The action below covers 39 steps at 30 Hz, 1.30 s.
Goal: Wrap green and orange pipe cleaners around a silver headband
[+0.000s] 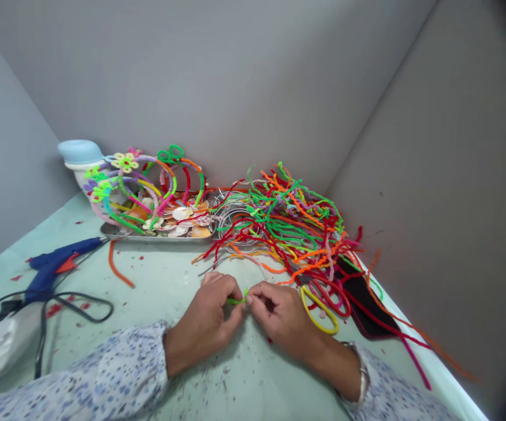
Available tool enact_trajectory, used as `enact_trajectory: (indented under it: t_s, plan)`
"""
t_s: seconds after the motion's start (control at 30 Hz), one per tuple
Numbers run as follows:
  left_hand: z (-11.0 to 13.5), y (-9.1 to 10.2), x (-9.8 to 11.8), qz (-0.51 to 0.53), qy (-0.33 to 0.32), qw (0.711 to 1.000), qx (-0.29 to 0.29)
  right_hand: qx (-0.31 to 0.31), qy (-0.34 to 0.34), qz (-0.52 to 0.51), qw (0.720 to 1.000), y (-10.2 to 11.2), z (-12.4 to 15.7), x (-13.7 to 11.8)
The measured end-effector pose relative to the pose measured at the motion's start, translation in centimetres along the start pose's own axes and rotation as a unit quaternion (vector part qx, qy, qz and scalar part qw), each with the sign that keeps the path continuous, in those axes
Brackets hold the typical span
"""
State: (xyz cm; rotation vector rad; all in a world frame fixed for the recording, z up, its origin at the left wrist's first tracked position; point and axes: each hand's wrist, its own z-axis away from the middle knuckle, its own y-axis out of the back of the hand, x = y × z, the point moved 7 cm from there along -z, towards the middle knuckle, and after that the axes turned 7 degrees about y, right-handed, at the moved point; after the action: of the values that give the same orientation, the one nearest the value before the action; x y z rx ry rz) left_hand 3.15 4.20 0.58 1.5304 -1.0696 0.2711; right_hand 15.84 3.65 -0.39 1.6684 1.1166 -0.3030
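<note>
My left hand [212,313] and my right hand [281,313] meet over the middle of the table. Between their fingertips is a short piece of bright green pipe cleaner [235,301], mostly covered by the fingers. The left thumb and forefinger pinch one side of it, and the right thumb and forefinger pinch the other. Just right of my right hand lie scissors with red and yellow handles [328,318]. A large tangled heap of coloured pipe cleaners [296,216] spreads behind it, partly over a coil of silver wire [237,219].
A metal tray [160,238] of seashells stands at the back, with flower-trimmed headbands [147,169] on it. A white bottle with a blue top [81,153] is behind. At left lie a blue glue gun [53,266], its black cord, and a white bag [4,345]. A dark phone [369,313] lies right.
</note>
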Motion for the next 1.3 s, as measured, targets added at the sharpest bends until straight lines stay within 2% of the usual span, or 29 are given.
enact_trajectory:
  t_s: [0.13, 0.27, 0.4, 0.53, 0.8, 1.03, 1.17, 1.3]
  plan:
    - [-0.1, 0.0, -0.1, 0.000, 0.017, 1.000, -0.005, -0.002, 0.003, -0.011, 1.000, -0.1, 0.0, 0.1]
    - [-0.2, 0.3, -0.3, 0.011, 0.032, 0.999, 0.008, 0.032, 0.019, -0.027, 0.999, 0.3, 0.2, 0.4]
    - [-0.1, 0.4, -0.4, 0.016, 0.048, 0.999, 0.005, 0.084, 0.099, -0.008, 0.992, 1.2, 0.4, -0.6]
    - [-0.2, 0.5, -0.5, 0.021, 0.055, 0.998, 0.005, 0.064, 0.157, 0.002, 0.986, 1.0, 0.5, -1.5]
    - [0.0, 0.5, -0.5, 0.026, 0.053, 0.998, 0.006, 0.043, 0.164, 0.023, 0.985, 0.6, 0.4, -0.9]
    - [0.4, 0.8, 0.4, 0.060, 0.011, 0.998, -0.003, 0.062, 0.179, 0.050, 0.981, 0.8, 0.5, -0.7]
    - [0.4, 0.7, 0.2, 0.064, 0.016, 0.998, -0.001, 0.087, 0.188, 0.033, 0.978, 1.2, 0.7, -0.8]
    - [0.3, 0.7, 0.1, 0.060, 0.026, 0.998, 0.001, 0.081, 0.205, 0.040, 0.974, 1.1, 0.7, -1.2]
